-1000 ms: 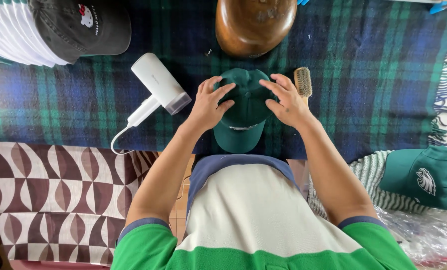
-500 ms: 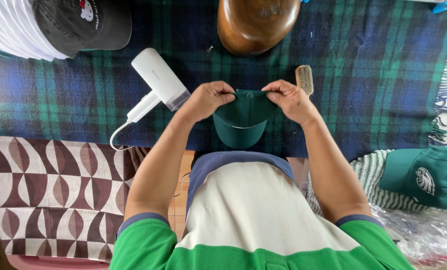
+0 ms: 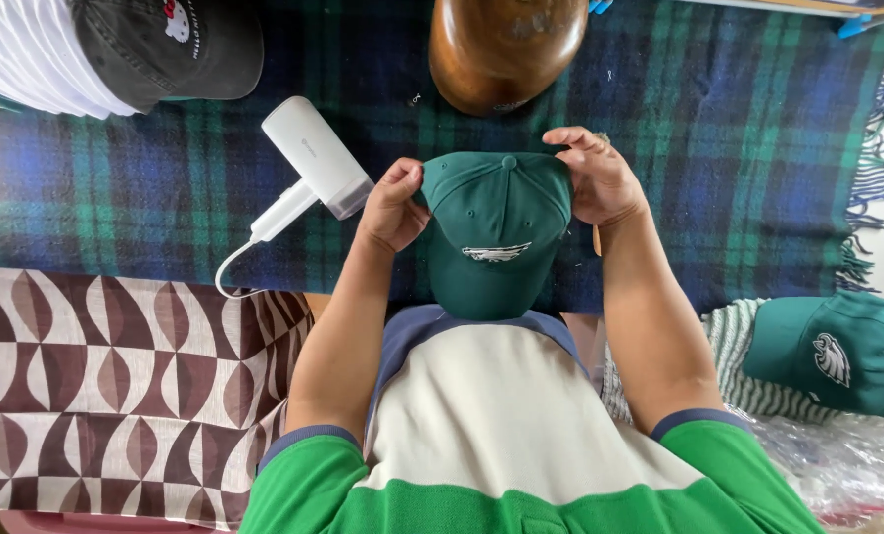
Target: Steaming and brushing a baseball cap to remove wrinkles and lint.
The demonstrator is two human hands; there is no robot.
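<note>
A dark green baseball cap [image 3: 496, 232] is held crown-up over a blue-and-green plaid blanket [image 3: 739, 178], straight in front of the person's chest. Its long axis runs from 12 to 6 o'clock: the top button sits at the 12 o'clock end, and the brim points to 6 o'clock, back toward the wearer of the green-and-cream shirt [image 3: 521, 445]. The left hand [image 3: 394, 206] grips the cap's edge at 9 o'clock, fingers curled closed on the fabric; the right hand [image 3: 600, 178] clasps the opposite edge at about 2 o'clock, thumb and fingers pinching the crown. Both hands touch the cap, neither nearer. A white handheld steamer [image 3: 308, 163] lies at 10 o'clock, just beside the left hand; a rounded wooden hat form [image 3: 506, 49] stands at 12 o'clock. Another green cap [image 3: 837, 351] rests well apart at 4 o'clock, a dark grey cap [image 3: 170, 44] at 10 o'clock.
</note>
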